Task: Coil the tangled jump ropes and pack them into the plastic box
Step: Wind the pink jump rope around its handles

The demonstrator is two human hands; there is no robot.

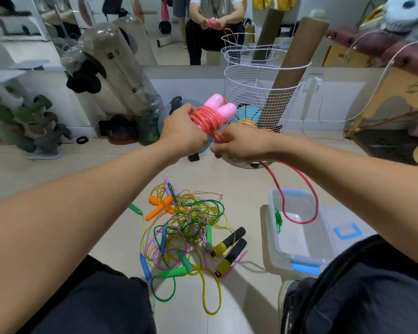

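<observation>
The left hand (pixel 181 131) is gripping a red jump rope (pixel 206 121) that is wound in tight loops around its two pink handles (pixel 221 106), which are sticking up side by side above the coil. The right hand (pixel 239 145) is pinching the same rope just below the coil, fingers curled round the strand. From under the right hand the loose tail of the red rope is hanging down in a long loop — its lowest part is dangling inside the plastic box (pixel 297 257), over the white bottom.

The plastic box is sitting open on the floor (pixel 87 189) to the right, clear-walled with a blue latch (pixel 305 267) on its near edge. A small green item (pixel 278 220) is lying against its left inner wall; what it is cannot be told. Its lid (pixel 348 227), with a blue handle, is lying just beside it on the far right.

On the floor between the person's knees, the tangled pile of jump ropes (pixel 188 227) is lying spread out — yellow, green and purple-speckled cords crossing over one another. Two orange handles (pixel 159 206) are lying crossed at the pile's far edge, with a purple handle (pixel 171 187) just behind them. Two black-and-yellow handles (pixel 229 250) are lying side by side at the right edge, green handles (pixel 171 271) and a blue one (pixel 145 266) at the near side.

Beyond the hands, a white wire basket (pixel 261 90) is standing on the floor holding a cardboard tube (pixel 292 68).
</observation>
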